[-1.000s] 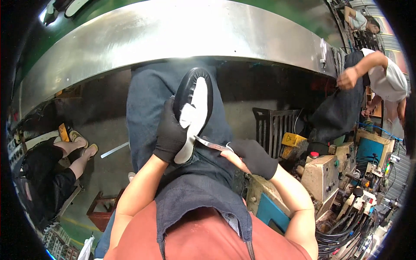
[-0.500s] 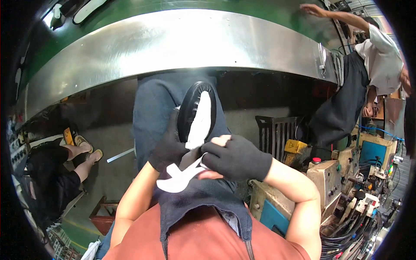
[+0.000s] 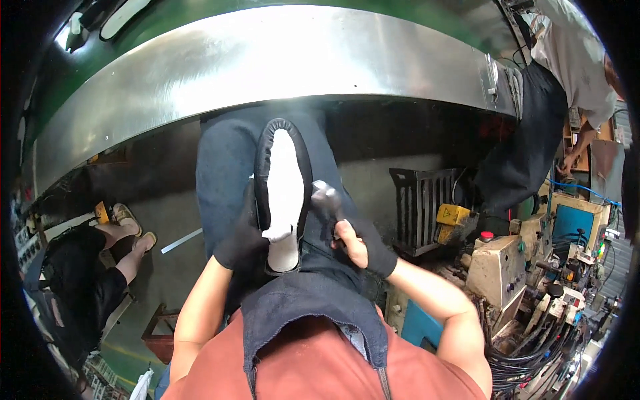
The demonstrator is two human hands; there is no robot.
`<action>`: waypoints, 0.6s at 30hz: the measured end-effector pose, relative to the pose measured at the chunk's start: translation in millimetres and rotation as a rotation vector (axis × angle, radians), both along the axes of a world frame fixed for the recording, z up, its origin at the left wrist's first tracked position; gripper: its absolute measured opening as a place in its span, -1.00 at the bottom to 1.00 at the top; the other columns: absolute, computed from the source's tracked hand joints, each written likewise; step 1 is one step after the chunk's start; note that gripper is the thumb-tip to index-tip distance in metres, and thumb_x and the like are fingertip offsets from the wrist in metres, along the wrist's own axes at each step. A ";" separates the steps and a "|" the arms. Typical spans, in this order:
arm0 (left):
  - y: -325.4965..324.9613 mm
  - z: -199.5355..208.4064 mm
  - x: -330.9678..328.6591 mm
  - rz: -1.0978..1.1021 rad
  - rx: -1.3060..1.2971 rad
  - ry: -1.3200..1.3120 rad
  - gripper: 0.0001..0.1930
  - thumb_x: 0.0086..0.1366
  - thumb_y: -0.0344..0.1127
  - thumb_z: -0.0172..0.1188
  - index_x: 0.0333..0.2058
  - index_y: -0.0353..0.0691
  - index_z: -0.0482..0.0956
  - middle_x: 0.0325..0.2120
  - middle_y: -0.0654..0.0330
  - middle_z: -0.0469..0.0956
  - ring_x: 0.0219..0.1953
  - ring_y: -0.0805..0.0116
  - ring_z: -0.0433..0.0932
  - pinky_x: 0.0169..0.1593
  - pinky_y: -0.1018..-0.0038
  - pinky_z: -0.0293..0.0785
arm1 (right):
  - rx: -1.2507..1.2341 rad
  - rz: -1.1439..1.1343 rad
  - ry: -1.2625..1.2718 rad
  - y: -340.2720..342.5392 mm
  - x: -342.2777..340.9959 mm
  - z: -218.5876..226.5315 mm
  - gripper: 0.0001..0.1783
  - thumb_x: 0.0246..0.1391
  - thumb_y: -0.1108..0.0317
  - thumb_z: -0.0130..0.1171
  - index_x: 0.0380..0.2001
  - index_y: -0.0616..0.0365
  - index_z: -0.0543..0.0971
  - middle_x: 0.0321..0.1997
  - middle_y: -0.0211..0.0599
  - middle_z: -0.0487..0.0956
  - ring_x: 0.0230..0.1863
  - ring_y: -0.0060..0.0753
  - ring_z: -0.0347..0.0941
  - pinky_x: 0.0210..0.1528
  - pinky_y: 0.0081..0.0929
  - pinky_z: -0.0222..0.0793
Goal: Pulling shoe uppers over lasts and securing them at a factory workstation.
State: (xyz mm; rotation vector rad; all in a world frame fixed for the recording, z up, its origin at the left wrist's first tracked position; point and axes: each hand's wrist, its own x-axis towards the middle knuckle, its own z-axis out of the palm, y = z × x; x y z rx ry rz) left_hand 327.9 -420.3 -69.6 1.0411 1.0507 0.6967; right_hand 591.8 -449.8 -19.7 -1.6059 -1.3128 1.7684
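Black, glossy shoe with a long white sole face (image 3: 283, 190) lies sole-up, just to the right of the left hand (image 3: 241, 237). That hand, in a black glove, is the nearer one: it touches the shoe and appears to hold it along its left flank, though the ends of its fingers are hidden. The long axis runs nearly straight away from the wearer, leaning slightly, with the rounded toe beyond both hands and the narrower heel toward the dark blue denim apron (image 3: 303, 300). A narrow white band (image 3: 279, 234) crosses the sole face just right of the left hand.

From the right hand (image 3: 363, 247), gloved in black with a bare thumb, the shoe lies to the left and slightly beyond. The right hand is closed around a dark tool with a shiny metal end (image 3: 325, 190), pointing away and leftward, close beside the shoe's right edge; blur hides whether they touch. Beneath the shoe are the dark blue trousers (image 3: 219, 150); the silvery metal bench (image 3: 280, 60) lies beyond both hands.
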 end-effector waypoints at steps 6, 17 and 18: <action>-13.3 -5.4 10.3 0.227 -0.069 -0.142 -0.48 0.42 -0.31 0.05 0.31 -0.31 0.24 -0.02 0.01 0.52 -0.01 0.24 0.52 0.06 0.34 0.47 | -0.048 -0.605 0.278 -50.1 -25.0 -59.0 -0.45 0.49 -0.05 -0.29 -0.09 0.17 0.55 -0.46 -0.40 0.56 -0.46 -0.49 0.55 -0.34 -0.51 0.45; 216.0 71.5 11.7 0.557 0.657 -0.590 -0.23 0.46 0.20 -0.13 0.36 -0.36 0.21 0.35 -0.04 0.27 0.34 0.08 0.32 0.37 0.16 0.25 | 0.198 -0.386 0.315 -16.6 -14.4 -30.2 -0.31 0.43 -0.08 -0.16 0.35 0.27 0.27 0.12 -0.08 0.53 -0.49 -0.47 0.57 -0.42 -0.55 0.50; 213.3 70.5 10.4 0.539 0.744 -0.480 -0.22 0.44 0.22 -0.13 0.39 -0.31 0.18 0.38 -0.05 0.23 0.38 0.05 0.26 0.39 0.16 0.21 | 0.198 -0.389 0.335 -15.2 -14.2 -28.8 -0.32 0.43 -0.07 -0.18 0.35 0.26 0.26 0.05 -0.11 0.53 -0.51 -0.46 0.55 -0.43 -0.53 0.50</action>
